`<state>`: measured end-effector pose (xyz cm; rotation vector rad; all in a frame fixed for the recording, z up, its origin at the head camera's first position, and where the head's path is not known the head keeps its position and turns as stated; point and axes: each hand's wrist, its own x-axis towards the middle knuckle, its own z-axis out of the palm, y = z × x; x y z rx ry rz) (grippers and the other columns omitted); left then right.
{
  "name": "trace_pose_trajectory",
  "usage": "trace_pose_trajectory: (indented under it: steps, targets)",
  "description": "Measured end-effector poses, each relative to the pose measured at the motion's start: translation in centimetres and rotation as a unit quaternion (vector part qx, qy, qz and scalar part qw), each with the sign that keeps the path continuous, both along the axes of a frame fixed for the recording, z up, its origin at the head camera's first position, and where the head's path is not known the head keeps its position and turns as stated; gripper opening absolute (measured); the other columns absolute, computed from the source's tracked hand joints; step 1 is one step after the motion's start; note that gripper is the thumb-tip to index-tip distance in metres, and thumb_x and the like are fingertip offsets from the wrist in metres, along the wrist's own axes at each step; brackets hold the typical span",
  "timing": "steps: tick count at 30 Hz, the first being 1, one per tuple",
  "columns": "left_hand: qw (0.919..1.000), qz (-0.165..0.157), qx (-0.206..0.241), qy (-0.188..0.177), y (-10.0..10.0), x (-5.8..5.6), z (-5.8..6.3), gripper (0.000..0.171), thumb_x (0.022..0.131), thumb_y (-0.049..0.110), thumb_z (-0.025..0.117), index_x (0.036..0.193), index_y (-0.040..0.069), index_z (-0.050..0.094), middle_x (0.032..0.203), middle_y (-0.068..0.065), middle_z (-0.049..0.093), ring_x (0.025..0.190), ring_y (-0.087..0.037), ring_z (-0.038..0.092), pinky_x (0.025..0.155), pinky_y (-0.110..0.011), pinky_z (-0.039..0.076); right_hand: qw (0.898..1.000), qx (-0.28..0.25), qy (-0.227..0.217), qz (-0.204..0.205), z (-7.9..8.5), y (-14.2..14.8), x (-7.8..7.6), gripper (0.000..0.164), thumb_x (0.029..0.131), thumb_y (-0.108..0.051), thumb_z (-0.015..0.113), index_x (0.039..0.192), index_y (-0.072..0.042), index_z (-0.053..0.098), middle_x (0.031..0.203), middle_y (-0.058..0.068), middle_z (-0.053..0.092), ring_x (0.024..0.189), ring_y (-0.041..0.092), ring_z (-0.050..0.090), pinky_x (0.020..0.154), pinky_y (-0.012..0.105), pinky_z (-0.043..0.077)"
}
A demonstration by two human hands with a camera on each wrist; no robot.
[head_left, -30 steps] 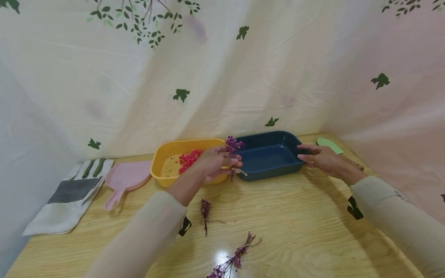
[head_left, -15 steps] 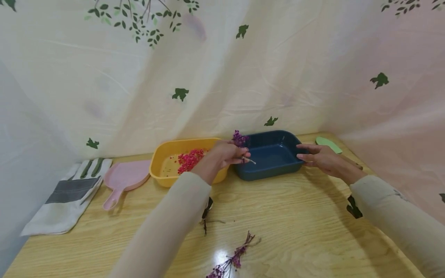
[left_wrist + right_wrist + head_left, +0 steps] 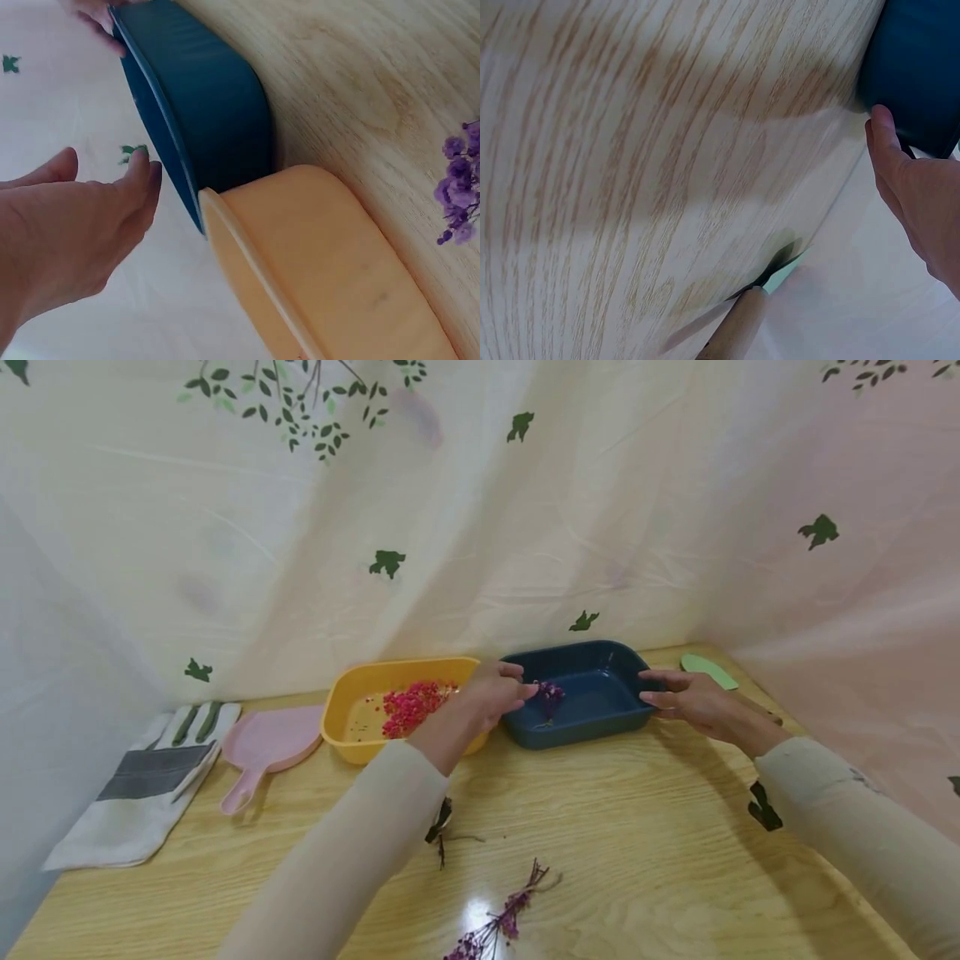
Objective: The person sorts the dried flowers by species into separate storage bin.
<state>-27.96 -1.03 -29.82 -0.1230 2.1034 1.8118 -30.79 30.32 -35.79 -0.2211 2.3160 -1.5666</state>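
Note:
A small purple dried-flower bunch (image 3: pixel 550 699) lies inside the dark blue tub (image 3: pixel 581 731), by its left end. Close beside it, my left hand (image 3: pixel 491 693) hovers over the spot where the blue and yellow tubs meet, with nothing between its loosely bent fingers. My right hand (image 3: pixel 693 703) holds the blue tub's right end at the rim; one finger (image 3: pixel 885 131) lies against the outer wall. To the left stands a yellow tub (image 3: pixel 348 746) with red-pink petals (image 3: pixel 412 706) in it. Another tied purple bunch (image 3: pixel 510 914) lies on the table in front.
One more bunch's stems (image 3: pixel 442 852) show beside my left sleeve, which hides its flowers. A pink dustpan (image 3: pixel 273 739) and white-grey gloves (image 3: pixel 150 785) lie at left. A green-bladed trowel (image 3: pixel 708 670) with a wooden handle lies at right. A printed curtain (image 3: pixel 480 527) hangs behind.
My left hand carried the purple bunch rightward over the blue tub and let it go; the bunch now lies in the tub. My right hand has stayed at the tub's rim.

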Motion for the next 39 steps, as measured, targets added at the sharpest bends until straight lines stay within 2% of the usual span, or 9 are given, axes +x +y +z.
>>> trace_pose_trajectory:
  steps: [6,10,14,16,19,25,30,33,39]
  targets:
    - [0.9950,0.007,0.000,0.099,0.1,3.6,0.3,0.042,0.089,-0.002,0.065,0.130,0.000,0.053,0.122,-0.020,0.059,0.101,-0.028,0.064,0.090,-0.034,0.055,1.000,0.002,0.000,-0.004,0.0,0.3,0.3,0.068,0.097,-0.016,0.059,0.151,0.000,0.022,0.158,0.023,0.005,0.137,0.043,0.028,0.107,0.053,0.036]
    - [0.9910,-0.002,0.003,0.134,-0.9,6.6,0.5,0.039,0.089,0.000,0.066,0.126,0.003,0.057,0.109,-0.015,0.064,0.087,-0.023,0.067,0.080,-0.033,0.059,1.000,0.001,0.001,-0.006,-0.2,0.4,0.3,0.070,0.096,-0.019,0.061,0.151,-0.001,0.022,0.158,0.023,0.007,0.136,0.042,0.029,0.107,0.052,0.037]
    - [0.9890,-0.010,0.020,0.146,-3.3,10.0,-0.1,0.034,0.090,0.002,0.065,0.124,0.001,0.058,0.105,-0.015,0.064,0.086,-0.021,0.066,0.077,-0.034,0.060,1.000,0.003,0.001,0.000,-0.4,0.3,0.4,0.071,0.096,-0.020,0.062,0.151,0.000,0.022,0.157,0.024,0.008,0.137,0.043,0.029,0.107,0.052,0.036]
    - [0.9899,-0.004,0.035,0.137,-4.8,11.4,-0.6,0.033,0.090,0.001,0.064,0.122,0.000,0.058,0.105,-0.016,0.064,0.089,-0.023,0.066,0.077,-0.035,0.060,1.000,0.001,0.001,0.004,-0.5,0.3,0.4,0.071,0.096,-0.020,0.061,0.152,0.000,0.021,0.157,0.025,0.008,0.137,0.043,0.028,0.107,0.053,0.036]
    - [0.9923,0.023,0.047,0.112,-6.8,12.8,-1.3,0.033,0.089,-0.001,0.065,0.122,-0.001,0.058,0.106,-0.019,0.064,0.089,-0.025,0.066,0.077,-0.037,0.060,1.000,-0.001,0.004,0.004,-0.5,0.4,0.3,0.071,0.096,-0.019,0.061,0.151,0.000,0.021,0.157,0.025,0.008,0.138,0.043,0.026,0.107,0.053,0.035]
    - [0.9922,0.104,0.040,0.056,-10.1,14.6,-2.7,0.035,0.087,-0.002,0.066,0.122,-0.001,0.059,0.105,-0.019,0.064,0.087,-0.026,0.067,0.078,-0.038,0.060,1.000,-0.002,0.004,0.002,-0.5,0.3,0.4,0.072,0.095,-0.021,0.062,0.151,0.001,0.022,0.157,0.025,0.008,0.138,0.043,0.026,0.106,0.053,0.036]
    - [0.9872,0.157,0.002,0.028,-11.9,15.8,-3.9,0.035,0.088,0.003,0.068,0.122,-0.001,0.059,0.103,-0.016,0.064,0.085,-0.024,0.065,0.074,-0.038,0.060,1.000,-0.002,0.003,0.002,-0.4,0.2,0.5,0.072,0.095,-0.021,0.062,0.151,0.001,0.022,0.157,0.026,0.009,0.137,0.043,0.028,0.106,0.051,0.038]
    - [0.9851,0.168,-0.034,0.010,-12.7,16.2,-4.7,0.040,0.086,0.009,0.072,0.123,-0.002,0.058,0.101,-0.013,0.065,0.084,-0.021,0.065,0.070,-0.038,0.061,1.000,-0.005,0.004,0.003,-0.4,0.1,0.5,0.072,0.095,-0.021,0.062,0.151,0.001,0.021,0.157,0.026,0.009,0.136,0.043,0.027,0.105,0.051,0.038]
    - [0.9850,0.151,-0.084,0.001,-13.1,16.6,-6.0,0.049,0.081,0.015,0.078,0.122,-0.005,0.058,0.095,-0.012,0.066,0.079,-0.021,0.067,0.065,-0.037,0.061,1.000,-0.004,0.006,0.006,-0.2,-0.1,0.4,0.073,0.095,-0.022,0.062,0.151,0.001,0.021,0.157,0.026,0.008,0.137,0.044,0.027,0.106,0.052,0.037]
